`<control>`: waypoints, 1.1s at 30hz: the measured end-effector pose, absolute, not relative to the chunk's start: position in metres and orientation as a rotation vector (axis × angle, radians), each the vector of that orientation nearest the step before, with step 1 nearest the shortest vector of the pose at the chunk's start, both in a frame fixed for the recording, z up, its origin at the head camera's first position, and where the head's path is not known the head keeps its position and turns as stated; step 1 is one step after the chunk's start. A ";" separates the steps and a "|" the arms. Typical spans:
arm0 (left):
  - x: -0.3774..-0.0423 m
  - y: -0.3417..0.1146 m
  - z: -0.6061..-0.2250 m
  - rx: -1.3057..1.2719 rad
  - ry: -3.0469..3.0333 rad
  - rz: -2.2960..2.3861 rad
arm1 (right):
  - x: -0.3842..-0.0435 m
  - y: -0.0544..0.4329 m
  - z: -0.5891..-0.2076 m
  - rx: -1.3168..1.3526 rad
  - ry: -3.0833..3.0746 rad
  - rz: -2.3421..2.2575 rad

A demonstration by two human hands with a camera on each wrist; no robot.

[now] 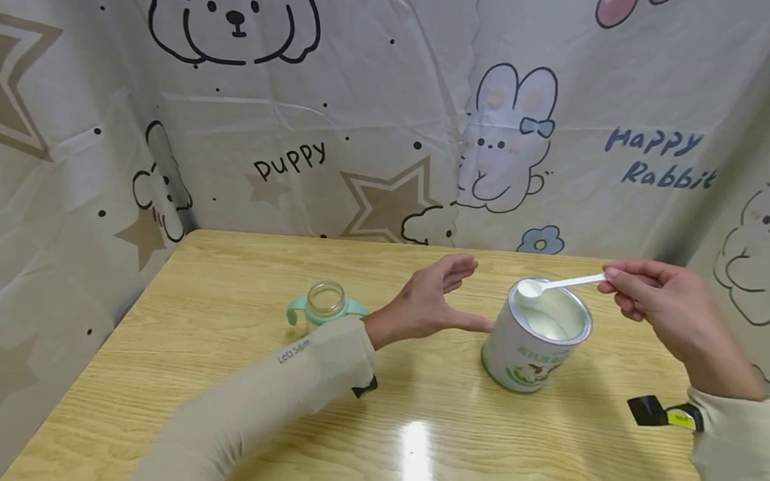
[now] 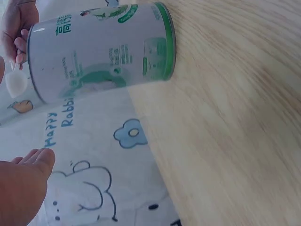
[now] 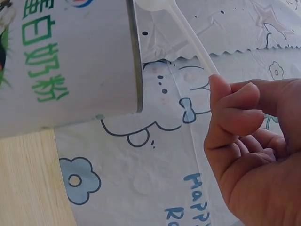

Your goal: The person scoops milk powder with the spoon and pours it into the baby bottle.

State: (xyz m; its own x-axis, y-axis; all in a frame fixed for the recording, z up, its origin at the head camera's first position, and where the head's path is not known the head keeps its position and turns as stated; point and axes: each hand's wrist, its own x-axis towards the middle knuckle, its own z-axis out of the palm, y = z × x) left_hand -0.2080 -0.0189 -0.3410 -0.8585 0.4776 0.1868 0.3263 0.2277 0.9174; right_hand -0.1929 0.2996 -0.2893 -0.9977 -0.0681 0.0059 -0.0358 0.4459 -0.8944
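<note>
A white measuring scoop (image 1: 577,282) is pinched by its handle end in my right hand (image 1: 662,305). Its bowl, with white powder in it, is over the left part of the rim of an uncovered milk powder can (image 1: 517,359). Pale powder shows inside the can, which stands upright on the table. To the left of the can is my left hand (image 1: 430,302), fingers extended and thumb pointing at the can's side; in the left wrist view the can (image 2: 101,52) appears apart from the fingers. Behind my left forearm stands a lidless baby bottle (image 1: 326,301) with mint-green handles, its lower part hidden.
The wooden table (image 1: 478,452) ends at a cloth backdrop (image 1: 379,122) printed with cartoon animals, stars and lettering. A black strap with a yellow label (image 1: 681,417) is at my right wrist.
</note>
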 end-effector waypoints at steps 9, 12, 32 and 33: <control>-0.205 -0.049 -0.335 0.705 2.361 1.705 | -0.195 0.284 -0.285 -0.075 2.686 -1.540; -0.205 -0.056 -0.334 0.706 2.347 1.723 | -0.196 0.279 -0.283 -0.089 2.688 -1.539; -0.205 -0.090 -0.331 0.712 2.369 1.751 | -0.202 0.246 -0.276 -0.130 2.673 -1.550; -0.205 -0.092 -0.331 0.718 2.370 1.752 | -0.202 0.244 -0.276 -0.134 2.671 -1.560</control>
State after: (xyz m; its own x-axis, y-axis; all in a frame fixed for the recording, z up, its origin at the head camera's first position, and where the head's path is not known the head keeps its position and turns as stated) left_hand -0.2048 -0.0917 -0.3306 -0.8823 0.4315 0.1881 0.3064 0.2231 0.9254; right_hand -0.2022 0.2444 -0.2757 -0.9952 -0.0981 0.0040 -0.0517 0.4889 -0.8708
